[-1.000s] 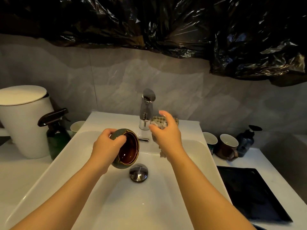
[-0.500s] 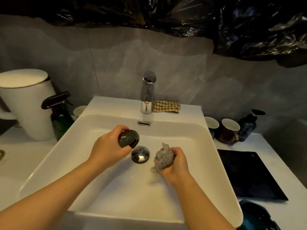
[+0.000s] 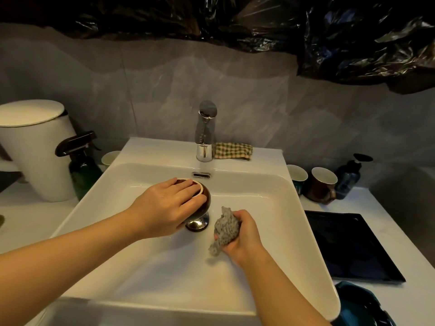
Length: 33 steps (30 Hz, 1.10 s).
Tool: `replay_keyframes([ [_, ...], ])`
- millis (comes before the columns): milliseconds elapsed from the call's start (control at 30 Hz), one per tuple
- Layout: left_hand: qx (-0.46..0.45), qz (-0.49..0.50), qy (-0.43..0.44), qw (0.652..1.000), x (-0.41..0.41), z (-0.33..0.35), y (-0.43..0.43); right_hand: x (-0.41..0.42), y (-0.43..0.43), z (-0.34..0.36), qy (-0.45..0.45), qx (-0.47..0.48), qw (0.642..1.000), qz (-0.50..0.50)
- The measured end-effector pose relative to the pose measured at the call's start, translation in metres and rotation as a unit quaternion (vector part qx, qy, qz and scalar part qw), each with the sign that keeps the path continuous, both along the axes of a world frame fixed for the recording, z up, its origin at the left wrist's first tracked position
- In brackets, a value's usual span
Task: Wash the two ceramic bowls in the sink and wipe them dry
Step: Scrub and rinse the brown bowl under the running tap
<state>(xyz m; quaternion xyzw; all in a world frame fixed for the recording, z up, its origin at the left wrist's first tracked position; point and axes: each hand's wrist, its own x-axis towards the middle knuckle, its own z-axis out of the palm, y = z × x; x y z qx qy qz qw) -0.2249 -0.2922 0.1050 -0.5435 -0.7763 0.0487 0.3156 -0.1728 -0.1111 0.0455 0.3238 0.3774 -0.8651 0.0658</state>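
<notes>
Our left fingers (image 3: 186,188) are lying spread across the mouth of the brown bowl (image 3: 205,196), with the thumb curling round its near side, so the left hand (image 3: 164,205) is gripping it. The bowl is being held low in the sink (image 3: 164,267), at 12 o'clock from the stopper (image 3: 197,224) and 6 o'clock from the faucet (image 3: 205,132). At 4 o'clock from the bowl, our right fingers (image 3: 241,217) are curling tightly round a grey rag (image 3: 224,228), with the right hand (image 3: 244,236) hovering over the basin. A checked cloth (image 3: 233,150) is lying at 3 o'clock from the faucet. On the desk (image 3: 404,231), mugs (image 3: 322,182) and a black tray (image 3: 348,248) are sitting.
</notes>
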Motion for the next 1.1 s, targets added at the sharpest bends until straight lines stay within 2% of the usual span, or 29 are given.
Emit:
replay_keyframes([
  [133, -0.032, -0.008, 0.01, 0.999, -0.003, 0.005, -0.001, -0.001, -0.001, -0.001, 0.003, -0.001, 1.0, -0.003],
  [700, -0.014, -0.032, 0.033, 0.999, -0.009, 0.005, -0.005, -0.001, 0.001, -0.005, -0.01, 0.013, 1.0, 0.004],
  [767, 0.0, -0.017, 0.014, 1.0, -0.011, 0.001, -0.006, 0.0, 0.002, -0.005, -0.008, 0.014, 1.0, 0.006],
  [833, 0.058, 0.052, -0.081, 0.994, -0.008, -0.002, -0.003, 0.0, 0.001, -0.005, -0.004, 0.027, 1.0, 0.012],
  [867, 0.117, 0.111, -0.156, 0.974, -0.005, -0.001, 0.002, 0.0, 0.001, -0.005, -0.002, 0.04, 0.999, 0.016],
  [900, 0.183, 0.181, -0.237, 0.937, -0.001, 0.001, 0.008, 0.0, 0.001, -0.005, 0.002, 0.054, 0.998, 0.02],
  [933, 0.245, 0.255, -0.337, 0.873, 0.002, 0.002, 0.013, 0.001, 0.0, -0.005, 0.006, 0.068, 0.997, 0.025],
  [1000, 0.389, 0.325, -0.533, 0.677, 0.004, 0.001, 0.021, 0.002, -0.001, -0.003, 0.021, 0.112, 0.993, 0.039],
  [1033, 0.464, 0.315, -0.593, 0.578, 0.003, -0.002, 0.024, 0.002, -0.002, -0.002, 0.034, 0.142, 0.988, 0.047],
  [1100, 0.569, 0.29, -0.646, 0.419, 0.008, -0.003, 0.027, 0.004, -0.004, 0.001, 0.06, 0.189, 0.979, 0.056],
])
